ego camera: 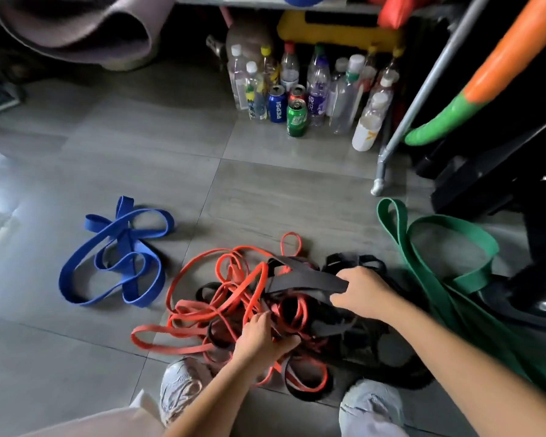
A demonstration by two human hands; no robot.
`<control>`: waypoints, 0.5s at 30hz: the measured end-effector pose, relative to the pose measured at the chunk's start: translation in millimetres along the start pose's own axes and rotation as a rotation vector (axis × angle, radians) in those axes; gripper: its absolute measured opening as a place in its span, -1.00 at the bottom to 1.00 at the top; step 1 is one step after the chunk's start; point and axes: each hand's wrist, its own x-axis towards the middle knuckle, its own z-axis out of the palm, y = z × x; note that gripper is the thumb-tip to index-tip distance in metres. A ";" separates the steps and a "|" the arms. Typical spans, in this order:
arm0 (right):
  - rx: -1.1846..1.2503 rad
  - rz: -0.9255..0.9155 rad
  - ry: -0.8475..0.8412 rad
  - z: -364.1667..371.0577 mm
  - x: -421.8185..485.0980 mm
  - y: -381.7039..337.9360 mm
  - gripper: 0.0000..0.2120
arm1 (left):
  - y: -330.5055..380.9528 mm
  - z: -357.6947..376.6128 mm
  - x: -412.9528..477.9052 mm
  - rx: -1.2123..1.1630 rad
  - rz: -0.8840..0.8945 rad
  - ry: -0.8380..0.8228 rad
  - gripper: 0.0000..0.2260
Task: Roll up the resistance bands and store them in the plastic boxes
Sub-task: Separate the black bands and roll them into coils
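Hands first: your right hand (363,294) has fingers and thumb closed round the wide black band (303,275), lifting a flat length of it just above the pile. Your left hand (262,339) is down in the tangle w/ fingers bent among the strands; can't tell whether it's gripping one or only pinning the heap.

Where the bands are: all on the floor (265,190), none rolled. Red bands (249,279) and more black ones are knotted together between your hands. The blue band (129,244) lies loose well to the left, and the green band (401,247) sprawls to the right, its far end running out of view near your leg. No plastic boxes in view.

Handling, as a guess: these look like soft, light, springy rubber loops. They'll stretch instead of coming free if you yank, and rubber on rubber prob. drags and snags. The thin red ones look likeliest to cinch into knots. Take the black band on its flat width near a free end, as you have it, not mid-tangle. Hold the heap down w/ the left hand and feed it out loop by loop. A roll will prob. spring open once let go, so keep a pinch on it until it's boxed.
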 end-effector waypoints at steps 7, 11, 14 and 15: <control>0.049 -0.098 0.076 -66.6 -53.7 -58.7 -0.85 | 58.0 -50.0 -31.0 -0.279 0.146 0.069 -0.50; 0.082 -0.152 0.166 -103.4 -89.7 -94.4 -0.80 | 62.8 -94.4 -56.7 -0.258 0.226 0.171 -0.36; 0.164 -0.190 0.230 -122.6 -118.6 -116.4 -0.82 | 69.3 -127.0 -80.4 -0.256 0.195 0.218 -0.13; 0.210 -0.201 0.252 -128.2 -127.4 -123.4 -0.85 | 74.1 -137.6 -90.9 -0.269 0.211 0.227 -0.07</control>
